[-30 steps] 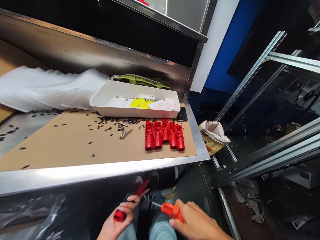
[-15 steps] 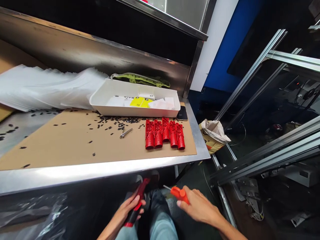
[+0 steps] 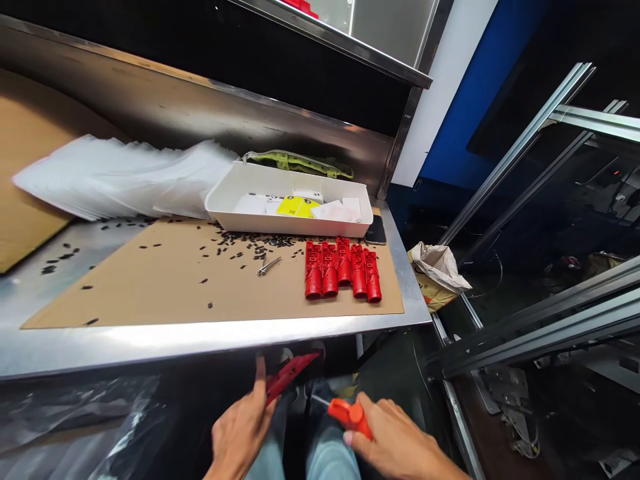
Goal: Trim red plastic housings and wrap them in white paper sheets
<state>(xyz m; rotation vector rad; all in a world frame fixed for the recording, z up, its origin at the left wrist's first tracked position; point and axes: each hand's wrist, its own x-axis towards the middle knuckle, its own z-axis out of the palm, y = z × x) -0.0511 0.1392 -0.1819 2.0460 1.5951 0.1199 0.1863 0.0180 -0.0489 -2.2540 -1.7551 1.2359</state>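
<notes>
Below the table's front edge, over my lap, my left hand (image 3: 241, 427) grips a long red plastic part (image 3: 290, 374) that points up and to the right. My right hand (image 3: 395, 441) holds an orange-handled tool (image 3: 350, 416) with a thin metal tip aimed left toward the red part. The tip and the part are a little apart. On the brown cardboard sheet (image 3: 165, 293) lie several matching red parts (image 3: 343, 270) side by side in a row.
A white tray (image 3: 235, 193) with white and yellow slips sits at the back, a green item (image 3: 295, 162) behind it, a phone (image 3: 376, 231) beside it. White bags (image 3: 115, 177) are stacked left. Black bits and a metal clip (image 3: 269, 266) litter the cardboard. Aluminium rails and a paper bag (image 3: 437, 270) stand right.
My left hand turned so its back faces the camera and the red part now points up-right. My right hand with the orange tool dropped slightly and moved left. The view shifted a little.
</notes>
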